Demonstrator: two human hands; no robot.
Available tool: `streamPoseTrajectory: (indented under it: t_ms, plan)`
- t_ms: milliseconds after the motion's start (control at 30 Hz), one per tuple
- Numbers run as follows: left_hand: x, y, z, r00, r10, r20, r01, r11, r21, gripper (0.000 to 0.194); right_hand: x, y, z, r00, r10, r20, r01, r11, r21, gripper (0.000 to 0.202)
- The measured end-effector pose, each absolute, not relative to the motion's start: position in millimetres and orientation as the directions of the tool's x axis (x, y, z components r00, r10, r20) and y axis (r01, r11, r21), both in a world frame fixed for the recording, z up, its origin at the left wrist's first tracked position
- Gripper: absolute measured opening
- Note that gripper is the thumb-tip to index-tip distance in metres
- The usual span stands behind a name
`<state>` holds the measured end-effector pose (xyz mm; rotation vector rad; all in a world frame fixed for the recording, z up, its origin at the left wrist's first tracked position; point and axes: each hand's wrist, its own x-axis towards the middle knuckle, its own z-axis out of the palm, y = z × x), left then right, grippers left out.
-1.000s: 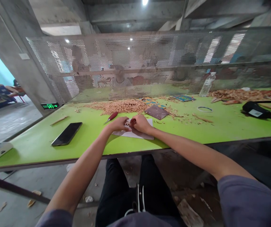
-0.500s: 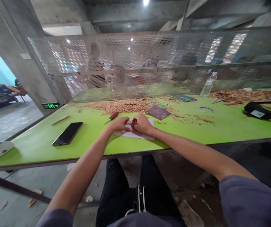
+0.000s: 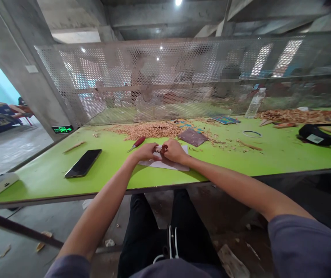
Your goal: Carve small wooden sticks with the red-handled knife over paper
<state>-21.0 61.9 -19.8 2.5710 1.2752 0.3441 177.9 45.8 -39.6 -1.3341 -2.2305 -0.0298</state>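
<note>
My left hand rests over a white sheet of paper, its fingers curled around a small pale wooden piece. From the right, my right hand meets it, fingers pinched on a small dark brown piece pressed to the wood. This brown piece resembles folded sandpaper, but fingers cover most of it. Just beyond my left hand lies a carving knife with a red handle, blade pointing left. A reddish-brown sheet lies behind my right hand.
Wood shavings are heaped along the back of the green table. A phone lies at left. Farther right are a plastic bottle, a ring and a black object. A perforated metal screen stands behind.
My hands stay in nearly the same place, with only a slight shift at the fingers. Behind the screen, a standing person has moved to the right.
</note>
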Motion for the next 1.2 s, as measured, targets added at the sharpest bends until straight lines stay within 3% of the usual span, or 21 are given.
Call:
streamPoseTrajectory:
  t_ms: [567, 800, 1200]
  plan:
    - [-20.5, 61.8, -18.6, 0.608, 0.789, 0.088, 0.736, -0.601, 0.312, 0.049, 176.8, 43.7, -43.0, -0.39, 0.81, 0.437, 0.763, 0.55, -0.339, 0.016]
    - [-20.1, 58.8, -17.0, 0.603, 0.794, 0.068, 0.724, -0.582, 0.371, 0.047, 174.3, 44.8, -46.2, -0.4, 0.763, 0.507, 0.755, 0.588, -0.29, 0.014]
    - [-19.2, 60.9, -17.4, 0.599, 0.797, 0.076, 0.753, -0.593, 0.283, 0.051, 179.8, 51.5, -45.5, -0.399, 0.78, 0.482, 0.763, 0.574, -0.296, 0.013]
